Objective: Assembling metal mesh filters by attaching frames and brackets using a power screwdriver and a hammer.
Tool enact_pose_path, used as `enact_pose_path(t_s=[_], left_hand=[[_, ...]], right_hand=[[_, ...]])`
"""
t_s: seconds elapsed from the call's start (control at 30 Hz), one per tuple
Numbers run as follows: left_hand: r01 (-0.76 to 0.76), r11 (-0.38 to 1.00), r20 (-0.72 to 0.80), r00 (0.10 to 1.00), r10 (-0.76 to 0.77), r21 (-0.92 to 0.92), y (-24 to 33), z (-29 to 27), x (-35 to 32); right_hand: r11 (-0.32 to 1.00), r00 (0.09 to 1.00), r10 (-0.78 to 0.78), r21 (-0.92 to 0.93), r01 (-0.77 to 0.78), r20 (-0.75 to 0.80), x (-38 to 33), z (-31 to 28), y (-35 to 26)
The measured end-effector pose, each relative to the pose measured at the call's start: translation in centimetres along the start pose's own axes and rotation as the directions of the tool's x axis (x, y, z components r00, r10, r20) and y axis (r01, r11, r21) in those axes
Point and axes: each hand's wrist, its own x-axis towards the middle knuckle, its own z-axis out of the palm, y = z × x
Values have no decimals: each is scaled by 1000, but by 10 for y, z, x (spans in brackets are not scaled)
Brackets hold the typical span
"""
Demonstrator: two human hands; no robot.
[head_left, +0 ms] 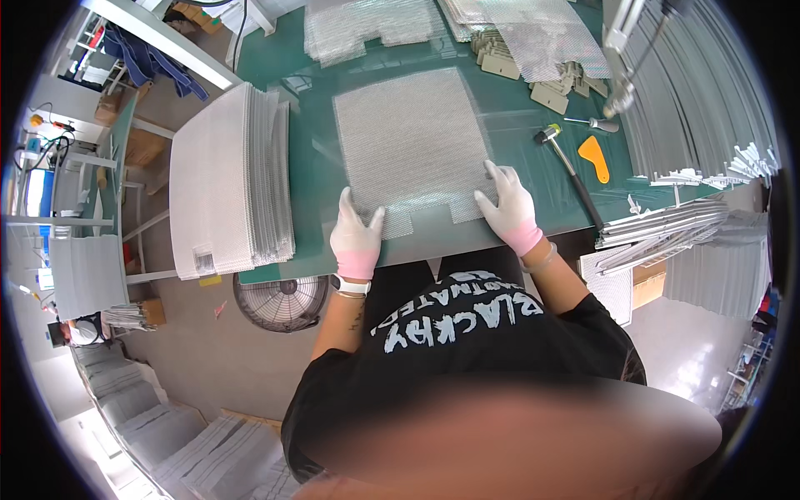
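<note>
Two gloved hands are at the near end of a gray mesh sheet, which lies flat on the green table, abt in front of the person. The L hand is at the near L corner, w/ thumb & fingers spread apart. The R hand is at the R edge nr the other corner, also spread, thumb away from fingers. Can't tell how hard they press. The sheet has a small notch cut in its near edge. A big stack of mesh sheets is on the L side. On the R are a hammer w/ a black grip, an orange scraper & a screwdriver. Tan plates sit in a pile nr the far side. A round fan is below the table's near edge.
</note>
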Motion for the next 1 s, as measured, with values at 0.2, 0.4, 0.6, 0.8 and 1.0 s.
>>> enact_pose_path(t_s=[0.2,0.4,0.6,0.8,1.0], left_hand=[[-126,989,-94,987,132,72,-14,15,-3],[-116,990,-77,989,123,80,-12,14,0],[113,991,46,992,-116,66,9,-3,12],[-350,928,215,923,319,125,-23,-6,43],[-386,906,-30,918,396,173,6,-18,38]], right_hand=[[986,998,-64,-153,66,20,-3,10,8],[974,997,-71,-212,76,30,-1,10,8],[934,975,134,-353,-64,180,16,-19,-10],[929,902,-153,-370,-8,-403,149,-62,44],[840,890,329,-332,-429,-317,234,-92,69]])
